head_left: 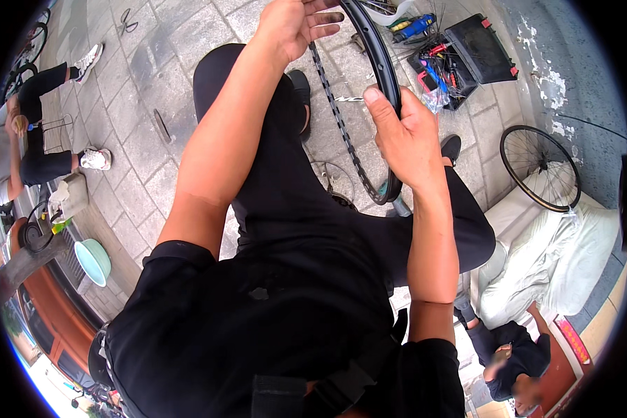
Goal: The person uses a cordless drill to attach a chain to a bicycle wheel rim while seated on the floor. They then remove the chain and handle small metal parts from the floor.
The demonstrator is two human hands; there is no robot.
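A black bicycle wheel rim [377,50] stands up in front of me, without spokes that I can make out. My right hand [409,139] is wrapped round its right side, the thumb lying along the rim. My left hand [301,29] is near the top of the rim with its fingers apart and dark smudges on the fingertips. Whether those fingers touch the rim is hard to tell, as the upper part runs out of view. Through the rim I see the paving and, low down, a round metal part [341,198] partly hidden by it.
An open black toolbox [467,94] with several tools lies at the far right, a blue-handled tool [414,28] beside it. A spoked wheel [540,167] leans on a pale covered bundle [543,272]. Other people sit at left and lower right. A teal basin [93,262] stands at left.
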